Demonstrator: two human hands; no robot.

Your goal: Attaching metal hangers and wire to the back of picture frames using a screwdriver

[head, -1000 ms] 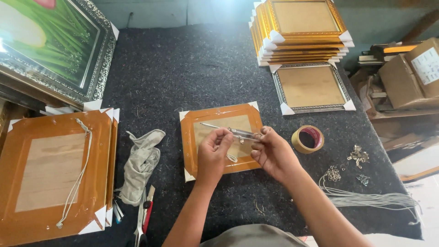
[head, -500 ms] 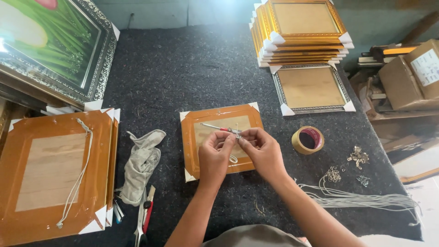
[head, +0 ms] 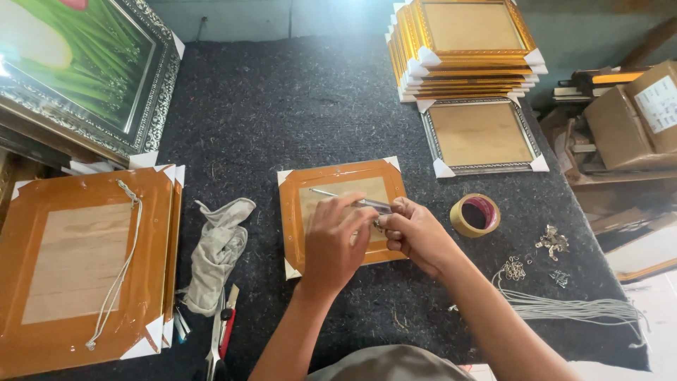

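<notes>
We work on a dark felt-covered tabletop point(head: 296, 113). At its left edge lies a stack of large gold frames wrapped in film point(head: 77, 268), the top one already strung with a white cord point(head: 120, 268). At the far right corner rises a pile of gold frames point(head: 469, 49) with no cord visible. Mid-table, near the front edge, sits the small gold frame, back up point(head: 331, 187). Our left hand point(head: 337, 243) and right hand point(head: 419, 234) meet over it, fingers closed, pinching a thin metal tool point(head: 352, 200) and, it seems, a small hanger. Its own cord is not yet on, we judge.
</notes>
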